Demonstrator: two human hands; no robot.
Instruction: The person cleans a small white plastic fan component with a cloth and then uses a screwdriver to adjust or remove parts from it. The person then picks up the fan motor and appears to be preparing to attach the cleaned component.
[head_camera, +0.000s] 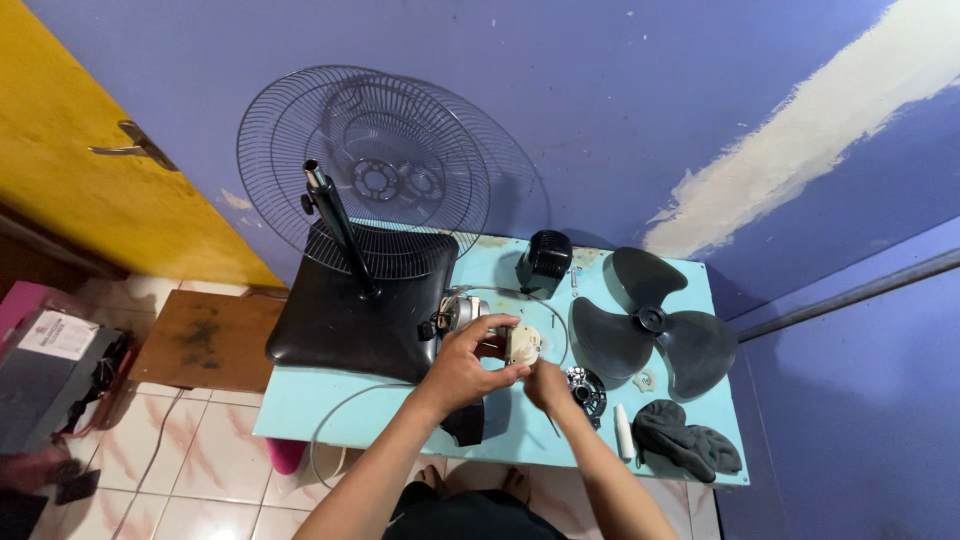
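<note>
In the head view, a person stands at a small light-blue tabletop (300, 400) set against a purple wall. The left hand (468, 362) is curled around a small cream-white plastic part (523, 345), the fingers wrapped over its top and left side, holding it just above the table near the middle. The right hand (548, 384) sits just beside it, fingers pinched narrow against the lower right edge of the same part; whether it holds a tool cannot be told. Directly behind the left hand lies a silver metal fan motor (460, 311), touching the black square fan base (355, 310), from which a black pole (340, 225) rises at a tilt. Two round wire fan guards (380, 150) lean against the wall behind the base. A thin wire ring (545, 300) lies around the spot where the hands work. To the right rests a dark grey three-blade plastic fan propeller (650, 320), and behind the hands stands a small black plastic motor cover (545, 262). Near the right hand are a round black-and-silver disc part (588, 388), a slim white tube (623, 430) and a crumpled dark grey cloth (688, 440).
</note>
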